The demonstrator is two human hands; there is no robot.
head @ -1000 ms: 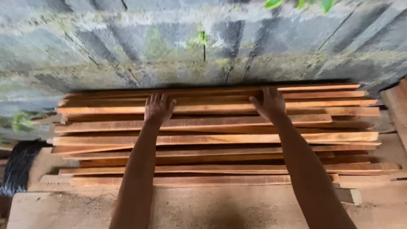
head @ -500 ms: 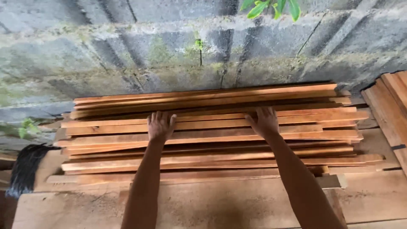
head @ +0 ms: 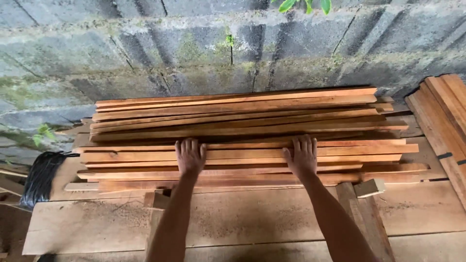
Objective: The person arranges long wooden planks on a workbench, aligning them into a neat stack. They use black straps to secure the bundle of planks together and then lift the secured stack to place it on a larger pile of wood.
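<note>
Reddish-brown wood slats (head: 242, 155), long and thin, rough-sawn, stacked in uneven layers on a wide plank surface (head: 242, 218) against a mossy block wall (head: 194, 48). Left hand (head: 190, 156) and right hand (head: 302, 156) both flat, fingers spread, pressing on the front slats, gripping nothing. More boards (head: 444, 116) off right.

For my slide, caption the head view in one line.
Both hands, left hand and right hand, press flat on stacked wooden slats beside a block wall.
</note>
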